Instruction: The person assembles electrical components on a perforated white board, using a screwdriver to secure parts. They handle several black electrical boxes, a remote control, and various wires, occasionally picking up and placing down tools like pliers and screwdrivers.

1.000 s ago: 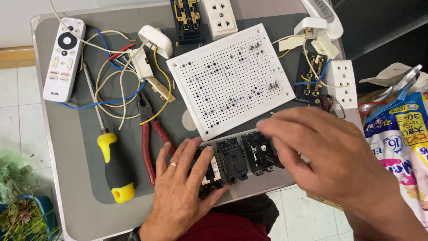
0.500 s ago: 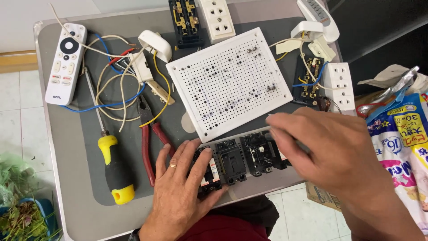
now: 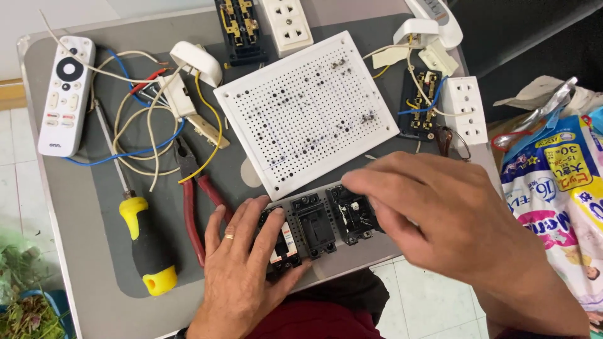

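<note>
Three black breaker modules (image 3: 317, 223) are sitting in a row at the near edge of the grey table (image 3: 75, 207), at 6 o'clock from the white perforated board (image 3: 308, 113). I am seeing the row's long axis running from 8 o'clock up to 2 o'clock, faces upward. My left hand (image 3: 242, 276) is lying flat on the leftmost module, fingers spread apart and pressing down. My right hand (image 3: 446, 220) is hovering over the right end of the row, fingers loosely curled together, its fingertips hiding the rightmost module's edge; I cannot tell whether they are pinching anything.

Crowding the work: red-handled pliers (image 3: 195, 207) at 9 o'clock of the left hand, just beside it; yellow-and-black screwdriver (image 3: 141, 245) further out at 9 o'clock; a tangle of wires (image 3: 144, 132) at 11 o'clock; white remote (image 3: 63, 94) at 10 o'clock; white sockets (image 3: 465, 110) at 2 o'clock; printed bags (image 3: 559, 207) at 3 o'clock.

Against half a second ago: the right hand is reaching further left over the row; the left hand is staying put.
</note>
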